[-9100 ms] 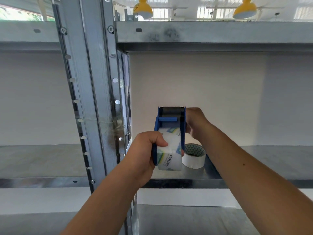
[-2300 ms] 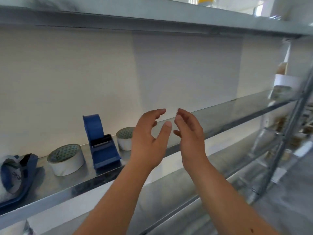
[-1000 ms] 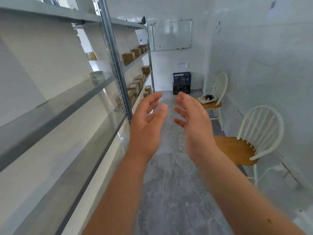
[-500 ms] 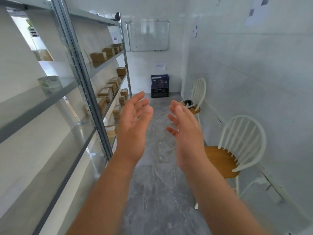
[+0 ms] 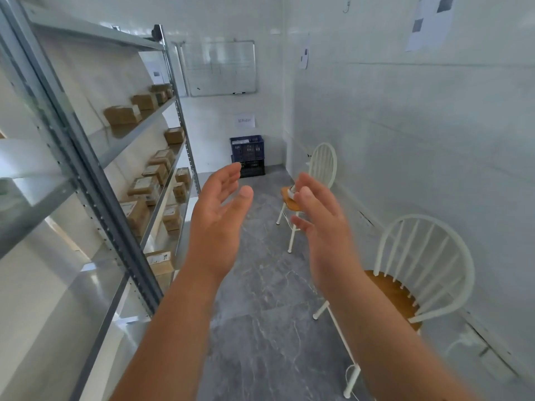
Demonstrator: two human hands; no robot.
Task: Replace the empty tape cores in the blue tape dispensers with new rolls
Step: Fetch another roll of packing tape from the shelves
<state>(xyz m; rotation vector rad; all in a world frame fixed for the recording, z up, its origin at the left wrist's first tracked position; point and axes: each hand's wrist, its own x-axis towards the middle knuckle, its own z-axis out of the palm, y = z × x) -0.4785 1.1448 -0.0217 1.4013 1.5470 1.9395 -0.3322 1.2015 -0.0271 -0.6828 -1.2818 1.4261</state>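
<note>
No blue tape dispenser or tape roll shows in the head view now. My left hand [image 5: 217, 224] and my right hand [image 5: 324, 227] are raised in front of me over the aisle, palms facing each other, a short gap between them. Both hold nothing and their fingers are spread.
A metal shelf rack [image 5: 95, 180] runs along the left, with several cardboard boxes [image 5: 144, 186] on its far bays. Two white chairs with wooden seats stand on the right, one near [image 5: 417, 273], one farther [image 5: 321, 169]. Blue crates [image 5: 247, 156] sit at the far wall under a whiteboard [image 5: 220, 68].
My view has swung right, away from the shelf with the dispensers and rolls, to look down the aisle. Both hands stay raised, apart and empty.
</note>
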